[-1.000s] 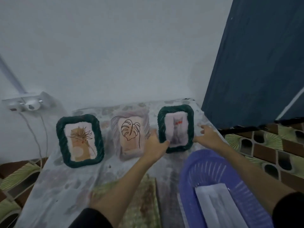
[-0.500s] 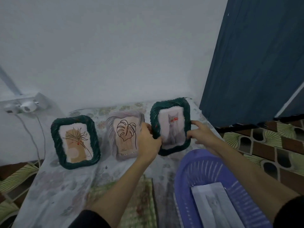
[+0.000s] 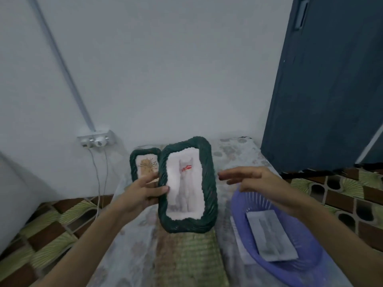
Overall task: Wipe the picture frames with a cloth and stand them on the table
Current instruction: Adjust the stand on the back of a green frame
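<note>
Fingers of my left hand point(image 3: 143, 193) gripped the cat frame point(image 3: 187, 186), hiding another frame point(image 3: 143, 162) behind; my right hand point(image 3: 255, 183) hovered open above the basket point(image 3: 306, 264).

Cat frame point(image 3: 187, 186): dark green woven border, rounded corners, portrait orientation; pale picture of a grey cat with a red mark at the neck. Raised off the tabletop point(image 3: 238, 154), tilted, face toward the camera. Left hand point(image 3: 143, 193) holds it at the left edge, thumb on the front of the border.

Second frame point(image 3: 143, 162): same green woven border, picture of a brownish plant motif. Stands upright at the back of the tabletop near the wall, partly covered by the cat frame and the left hand.

Cloth: cannot be told with certainty in this view.
</note>
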